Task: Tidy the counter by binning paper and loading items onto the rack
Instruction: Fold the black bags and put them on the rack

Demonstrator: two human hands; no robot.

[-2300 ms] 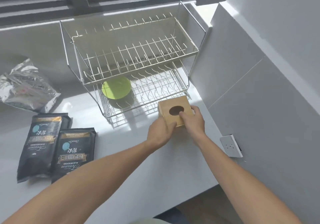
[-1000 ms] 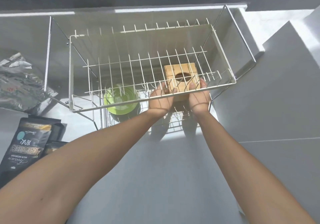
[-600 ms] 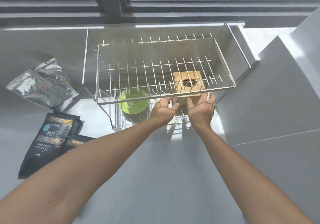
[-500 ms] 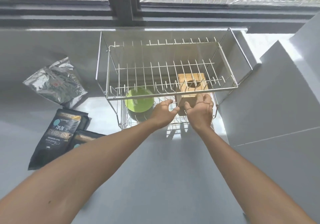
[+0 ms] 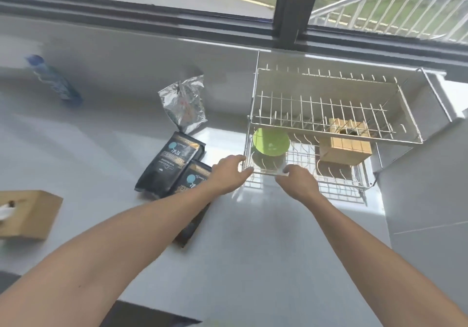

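Note:
A two-tier wire dish rack [image 5: 336,139] stands at the right of the white counter. On its lower shelf sit a wooden box with a round hole [image 5: 345,144] and, to the left, a green bowl [image 5: 271,141]. My left hand [image 5: 229,174] hovers with fingers apart just in front of the rack's lower left corner. My right hand [image 5: 297,181] is beside it, fingers loosely spread, holding nothing. Two black pouches [image 5: 172,165] lie left of my hands, with a silver foil bag [image 5: 184,103] behind them.
A wooden tissue box [image 5: 27,212] with paper sticking out sits at the far left edge. A blue bottle [image 5: 54,81] lies far back on the left. A wall closes off the counter at the right, and a window runs along the back.
Both hands have let go of the wooden box, which stays on the lower shelf, and pulled back leftwards. My view has swung left, bringing in the tissue box and the bottle.

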